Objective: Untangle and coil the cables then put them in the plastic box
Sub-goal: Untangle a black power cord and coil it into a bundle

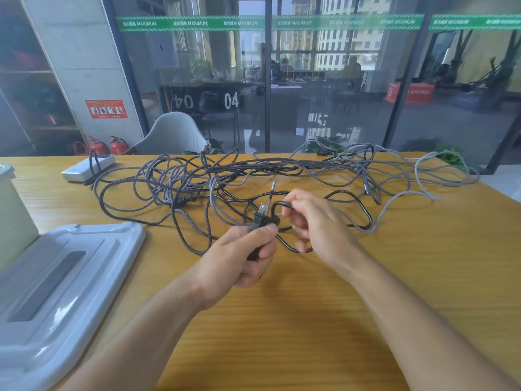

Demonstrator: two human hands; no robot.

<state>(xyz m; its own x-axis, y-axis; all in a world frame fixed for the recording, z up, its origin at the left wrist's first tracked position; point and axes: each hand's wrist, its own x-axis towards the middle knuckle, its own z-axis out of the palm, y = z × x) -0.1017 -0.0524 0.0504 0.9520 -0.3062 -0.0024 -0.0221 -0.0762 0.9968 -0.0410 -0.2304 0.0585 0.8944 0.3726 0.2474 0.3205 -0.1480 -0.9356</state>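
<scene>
Head view: your left hand (242, 258) grips a black plug (258, 218), thumb pressed on top, prongs pointing away from you. Just beside it, your right hand (313, 221) pinches a loop of the plug's black cord (363, 210). Beyond both hands, the tangled cables (225, 170) sprawl across the desk (282, 320). Left of your left hand lies the box lid (64, 280), with the plastic box (14, 213) behind it.

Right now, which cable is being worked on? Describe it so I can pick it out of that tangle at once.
Start at the wooden table and find the two hands near its middle. The left hand grips a black plug; the right hand pinches the cord running from it. That smooth black cable is glossy, unlike the braided grey cables piled behind.
</scene>
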